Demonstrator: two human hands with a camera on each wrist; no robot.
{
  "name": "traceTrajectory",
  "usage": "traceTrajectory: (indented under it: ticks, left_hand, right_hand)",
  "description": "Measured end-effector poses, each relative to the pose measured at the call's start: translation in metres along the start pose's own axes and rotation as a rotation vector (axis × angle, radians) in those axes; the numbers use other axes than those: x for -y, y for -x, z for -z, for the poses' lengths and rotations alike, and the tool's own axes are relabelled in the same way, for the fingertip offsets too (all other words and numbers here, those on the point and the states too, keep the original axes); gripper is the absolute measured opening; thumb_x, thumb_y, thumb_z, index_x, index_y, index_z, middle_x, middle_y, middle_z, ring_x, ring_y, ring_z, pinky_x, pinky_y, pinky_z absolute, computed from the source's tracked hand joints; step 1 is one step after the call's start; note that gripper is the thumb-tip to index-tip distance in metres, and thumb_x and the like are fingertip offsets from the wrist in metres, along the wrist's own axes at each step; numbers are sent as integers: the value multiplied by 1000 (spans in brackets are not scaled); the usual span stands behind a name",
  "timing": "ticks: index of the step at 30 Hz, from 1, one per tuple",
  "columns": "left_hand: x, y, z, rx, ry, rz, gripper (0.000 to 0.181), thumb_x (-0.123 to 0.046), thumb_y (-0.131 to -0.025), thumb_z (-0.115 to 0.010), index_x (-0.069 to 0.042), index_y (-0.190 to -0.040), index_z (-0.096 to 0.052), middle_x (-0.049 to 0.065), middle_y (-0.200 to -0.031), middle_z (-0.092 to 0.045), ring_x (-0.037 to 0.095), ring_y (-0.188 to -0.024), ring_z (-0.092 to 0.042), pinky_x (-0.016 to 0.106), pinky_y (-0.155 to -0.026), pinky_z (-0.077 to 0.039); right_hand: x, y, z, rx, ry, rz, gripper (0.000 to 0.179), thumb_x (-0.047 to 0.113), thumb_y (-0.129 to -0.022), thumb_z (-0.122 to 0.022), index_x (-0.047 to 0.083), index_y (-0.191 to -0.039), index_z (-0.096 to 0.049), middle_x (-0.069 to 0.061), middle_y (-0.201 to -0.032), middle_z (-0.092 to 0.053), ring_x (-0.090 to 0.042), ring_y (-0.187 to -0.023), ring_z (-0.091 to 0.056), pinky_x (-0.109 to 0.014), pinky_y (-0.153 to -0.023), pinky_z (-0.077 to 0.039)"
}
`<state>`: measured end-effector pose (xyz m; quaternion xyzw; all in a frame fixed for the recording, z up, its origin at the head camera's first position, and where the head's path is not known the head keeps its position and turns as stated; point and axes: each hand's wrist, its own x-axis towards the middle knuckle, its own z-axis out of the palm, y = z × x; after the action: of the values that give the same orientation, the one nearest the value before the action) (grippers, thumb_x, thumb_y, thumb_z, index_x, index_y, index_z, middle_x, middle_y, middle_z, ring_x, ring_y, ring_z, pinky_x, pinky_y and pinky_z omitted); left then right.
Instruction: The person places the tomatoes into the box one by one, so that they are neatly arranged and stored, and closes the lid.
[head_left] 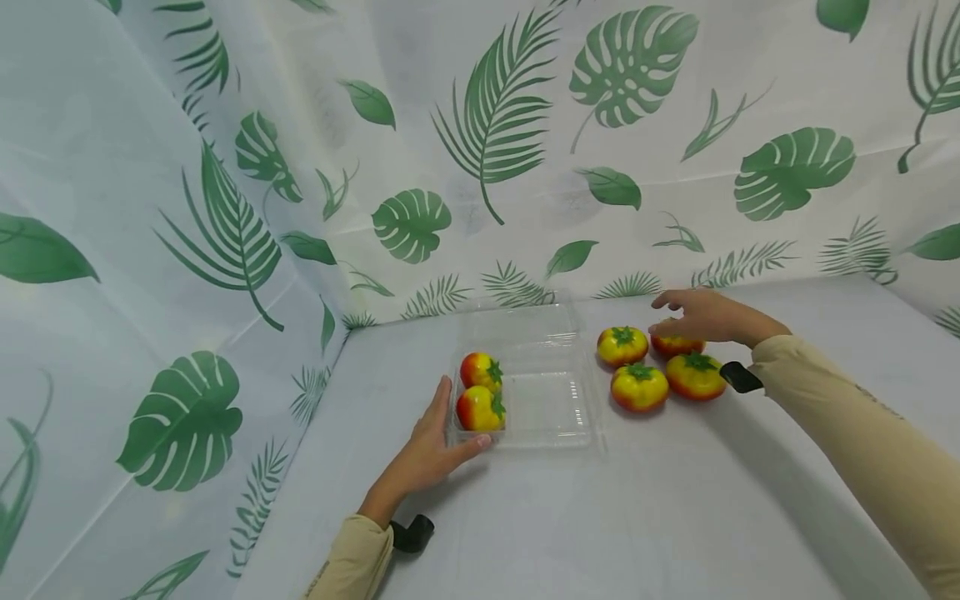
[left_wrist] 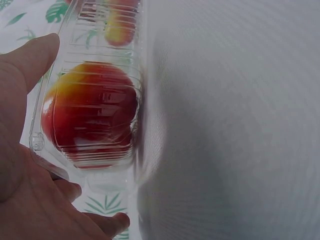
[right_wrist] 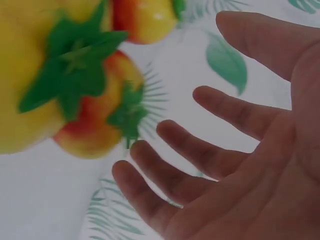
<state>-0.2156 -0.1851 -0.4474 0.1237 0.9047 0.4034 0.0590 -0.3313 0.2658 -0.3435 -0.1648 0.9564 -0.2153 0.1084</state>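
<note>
A clear plastic box (head_left: 540, 404) with its lid (head_left: 517, 321) folded back lies on the table. Two red-and-yellow, persimmon-like fruits (head_left: 480, 408) with green leafy tops sit along its left side. My left hand (head_left: 431, 450) spans the near left corner, thumb along the front edge and fingers along the left wall. In the left wrist view, a fruit (left_wrist: 92, 115) shows through the ribbed wall beside the thumb. Over the back right fruit (head_left: 678, 343) hovers my right hand (head_left: 705, 315), partly covering it. The right wrist view shows its fingers (right_wrist: 220, 112) spread, with nothing in the palm.
Several like fruits, among them a front left one (head_left: 639, 387) and a front right one (head_left: 696, 377), stand in a cluster right of the box. A white cloth with green leaves (head_left: 487, 125) hangs behind the table (head_left: 555, 517) and along its left side.
</note>
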Motion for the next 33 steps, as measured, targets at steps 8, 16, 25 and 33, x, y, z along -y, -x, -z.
traceTrajectory:
  ticks: [8,16,25,33]
  left_hand:
    - [1,-1,-2,0,6,2,122,-66,-92,-73,-11,-173,-1,7,-180,-1,33,-164,-8,67,-126,-10]
    - [0,0,0,-4,-1,4,122,-66,-92,-73,-11,-173,-2,8,-180,-1,34,-164,-9,66,-126,-10]
    - [-2,0,0,0,1,8,122,-66,-92,-73,-11,-173,-2,8,-180,-1,33,-164,-9,67,-126,-9]
    - [-4,1,1,-2,6,13,122,-65,-91,-74,-11,-173,-2,7,-180,-1,33,-164,-9,67,-126,-9]
  right_hand:
    - [-20,-6,-9,64,-11,-40,63,31,-102,-72,-17,-139,-52,-30,-121,-64,-36,-98,-65,-61,-94,-56]
    - [-32,-11,-15,16,-86,-69,57,25,-101,-73,-12,-136,-48,-29,-117,-63,-39,-99,-64,-62,-96,-55]
    - [-40,-10,-20,-16,-98,-75,48,20,-102,-71,-5,-133,-44,-34,-121,-59,-45,-101,-59,-62,-94,-53]
    - [-45,-9,-19,-45,-122,-70,50,19,-102,-72,-9,-131,-41,-35,-118,-60,-41,-95,-62,-56,-88,-58]
